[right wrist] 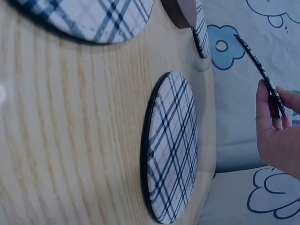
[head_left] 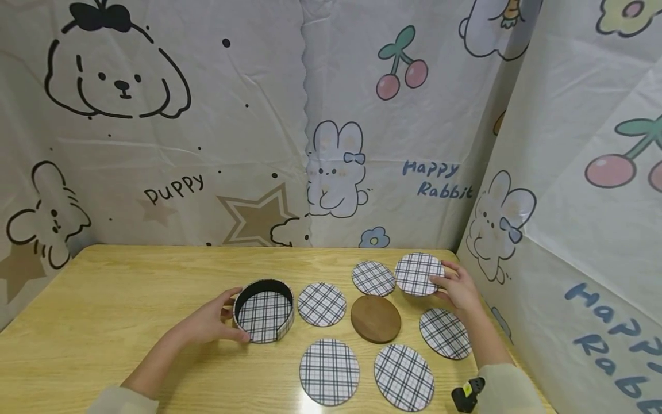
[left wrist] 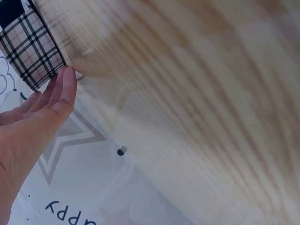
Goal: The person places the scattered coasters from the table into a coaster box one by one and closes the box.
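Note:
A round plaid coaster holder (head_left: 265, 285) with a dark inside stands at centre left, its plaid bottom or a coaster in it visible. My left hand (head_left: 214, 322) grips its left side, thumb at the front and fingers behind. In the left wrist view, fingertips lie against the plaid side wall (left wrist: 33, 51). With thumb and fingers, my right hand (head_left: 460, 287) pinches the edge of a plaid coaster (head_left: 416, 273) at the back right. That coaster is raised and tilted above the table in the right wrist view, seen nearly edge-on.
Several plaid coasters lie flat on the wooden table (head_left: 129, 299), around a brown wooden disc (head_left: 376, 319). One plaid coaster (head_left: 445, 333) lies under the right forearm. A small black object (head_left: 467, 395) is by the right sleeve. Cartoon-printed cloth (head_left: 248, 132) rises behind and at the right.

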Demonstrator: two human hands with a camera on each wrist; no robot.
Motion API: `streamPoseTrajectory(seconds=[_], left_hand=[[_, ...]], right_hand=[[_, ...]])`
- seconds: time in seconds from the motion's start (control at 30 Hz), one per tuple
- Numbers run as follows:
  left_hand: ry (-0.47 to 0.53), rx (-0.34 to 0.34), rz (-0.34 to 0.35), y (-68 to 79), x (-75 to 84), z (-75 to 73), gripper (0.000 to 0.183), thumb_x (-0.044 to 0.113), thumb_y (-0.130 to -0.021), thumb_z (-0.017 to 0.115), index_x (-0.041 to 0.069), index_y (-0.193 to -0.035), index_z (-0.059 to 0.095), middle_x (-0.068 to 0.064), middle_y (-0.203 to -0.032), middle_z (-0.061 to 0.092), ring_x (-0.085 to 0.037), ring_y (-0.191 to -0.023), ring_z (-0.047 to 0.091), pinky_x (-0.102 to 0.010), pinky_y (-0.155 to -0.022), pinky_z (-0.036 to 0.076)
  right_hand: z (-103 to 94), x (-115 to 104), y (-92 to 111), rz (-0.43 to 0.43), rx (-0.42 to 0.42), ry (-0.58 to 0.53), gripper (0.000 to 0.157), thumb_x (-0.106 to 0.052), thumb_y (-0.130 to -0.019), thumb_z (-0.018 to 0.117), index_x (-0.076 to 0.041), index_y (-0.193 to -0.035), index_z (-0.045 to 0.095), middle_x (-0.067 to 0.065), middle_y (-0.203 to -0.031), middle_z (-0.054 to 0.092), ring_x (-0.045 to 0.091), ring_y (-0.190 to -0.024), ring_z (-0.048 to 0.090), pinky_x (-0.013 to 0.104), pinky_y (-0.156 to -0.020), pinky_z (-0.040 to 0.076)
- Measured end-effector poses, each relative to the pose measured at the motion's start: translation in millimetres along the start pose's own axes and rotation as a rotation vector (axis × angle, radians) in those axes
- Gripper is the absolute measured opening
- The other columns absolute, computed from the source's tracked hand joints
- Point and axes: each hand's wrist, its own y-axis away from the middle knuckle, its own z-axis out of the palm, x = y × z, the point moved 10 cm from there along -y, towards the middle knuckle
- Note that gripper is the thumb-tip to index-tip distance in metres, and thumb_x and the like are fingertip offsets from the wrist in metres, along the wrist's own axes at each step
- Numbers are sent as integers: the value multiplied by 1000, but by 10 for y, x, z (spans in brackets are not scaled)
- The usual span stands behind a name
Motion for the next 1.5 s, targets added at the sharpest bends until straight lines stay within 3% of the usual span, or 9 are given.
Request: streamPoseTrajectory(seconds=[0.2, 0.37, 1.5], left_hand=[[0, -3, 6, -12, 8, -4, 107, 28, -69, 83, 1, -147, 15, -32, -137, 36, -51, -122, 43, -56, -100, 41], [-4, -1, 13, -15, 2, -4, 107, 28, -68, 84, 1, -146, 16, -31, -135, 38, -50, -121, 44, -56, -100, 42], [9, -7, 26, -2, 36, -1, 107, 28, -67, 84, 1, -146, 18, -30, -134, 39, -51, -121, 44, -55, -98, 43]], right_hand=[[313, -355, 339, 1, -38, 20, 73, -6, -85, 66, -6, -144, 22, -4, -103, 54, 6, -83, 62, 25, -75, 57], [472, -471, 448, 9, -49, 0, 67, -1, -88, 60, -5, -143, 22, -5, -97, 56, 5, -78, 61, 23, -69, 56], [1298, -536, 701, -28, -188, -15, 56, 3, -88, 59, -5, -137, 33, -4, -93, 59, 10, -79, 60, 25, -67, 56]])
